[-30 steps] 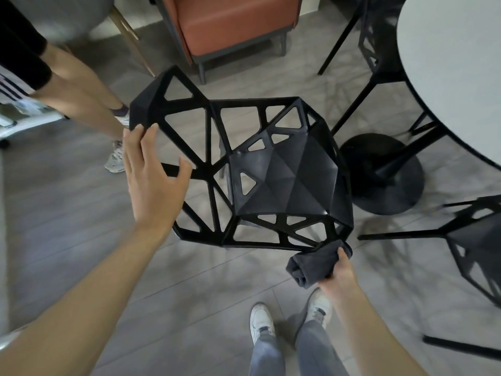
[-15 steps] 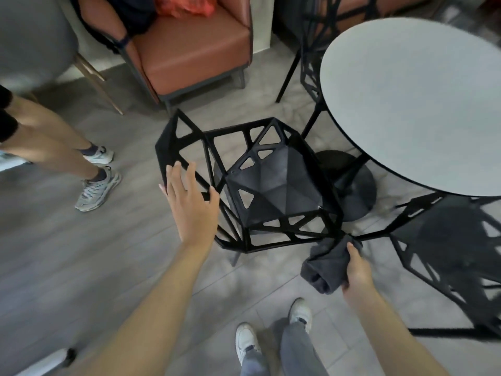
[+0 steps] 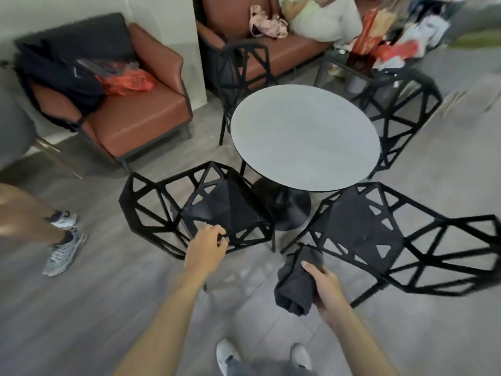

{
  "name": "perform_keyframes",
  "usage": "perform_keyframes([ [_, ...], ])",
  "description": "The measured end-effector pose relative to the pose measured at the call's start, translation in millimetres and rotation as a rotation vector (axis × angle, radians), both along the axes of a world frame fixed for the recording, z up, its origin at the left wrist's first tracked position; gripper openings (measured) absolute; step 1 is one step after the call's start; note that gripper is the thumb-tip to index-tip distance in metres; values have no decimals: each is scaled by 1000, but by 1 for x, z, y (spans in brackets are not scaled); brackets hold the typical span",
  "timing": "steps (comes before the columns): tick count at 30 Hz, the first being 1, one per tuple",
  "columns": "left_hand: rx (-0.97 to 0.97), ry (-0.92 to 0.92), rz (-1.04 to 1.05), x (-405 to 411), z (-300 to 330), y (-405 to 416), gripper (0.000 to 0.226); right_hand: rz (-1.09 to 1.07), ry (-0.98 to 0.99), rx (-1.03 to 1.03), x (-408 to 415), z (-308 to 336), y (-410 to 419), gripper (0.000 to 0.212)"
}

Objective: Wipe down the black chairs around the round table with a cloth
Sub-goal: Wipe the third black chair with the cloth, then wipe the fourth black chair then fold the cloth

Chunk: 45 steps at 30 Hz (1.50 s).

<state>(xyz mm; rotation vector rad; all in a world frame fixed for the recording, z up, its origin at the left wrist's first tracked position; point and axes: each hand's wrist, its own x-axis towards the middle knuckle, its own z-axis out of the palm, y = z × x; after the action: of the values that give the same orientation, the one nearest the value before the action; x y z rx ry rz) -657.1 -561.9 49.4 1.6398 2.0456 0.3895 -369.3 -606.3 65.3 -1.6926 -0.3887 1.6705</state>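
Observation:
Several black lattice chairs ring a round grey table (image 3: 303,137). The near-left chair (image 3: 206,207) stands upright in front of me, and my left hand (image 3: 207,249) grips a strut at its front edge. A second black chair (image 3: 379,240) sits to the right. My right hand (image 3: 324,287) holds a bunched dark grey cloth (image 3: 296,280) just off that chair's near corner. Two more black chairs, one (image 3: 244,69) and another (image 3: 395,109), stand behind the table.
A brown armchair (image 3: 141,118) with a black bag and red plastic bag stands at the back left. A brown sofa (image 3: 271,50) carries clothes and bags. Another person's legs and grey sneakers (image 3: 63,251) are at the left. My white shoes (image 3: 229,358) are below.
My view has pulled back and up, showing the whole table and all the chairs. My left hand slid from the chair's back frame to its front edge. The cloth came away from the left chair.

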Motion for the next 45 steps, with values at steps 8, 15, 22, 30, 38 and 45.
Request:
perform_keyframes([
  [8, 88, -177, 2, 153, 49, -48, 20, -299, 47, 103, 130, 39, -54, 28],
  [15, -7, -74, -204, 311, 52, -84, 19, -441, 99, 75, 292, 58, -108, 33],
  [22, -67, -152, -246, 430, 64, -74, 19, -469, 575, 113, 409, 75, -116, 33],
  [30, -93, -267, -189, 516, 29, -24, 18, -400, 13, 59, 475, 61, -26, 34],
  [38, -247, -323, -120, 567, -14, 62, 20, -72, -601, 122, 533, 49, 70, 18],
  [45, -281, -308, -25, 605, -20, 100, 17, 400, -862, 267, 599, 42, 155, 5],
])
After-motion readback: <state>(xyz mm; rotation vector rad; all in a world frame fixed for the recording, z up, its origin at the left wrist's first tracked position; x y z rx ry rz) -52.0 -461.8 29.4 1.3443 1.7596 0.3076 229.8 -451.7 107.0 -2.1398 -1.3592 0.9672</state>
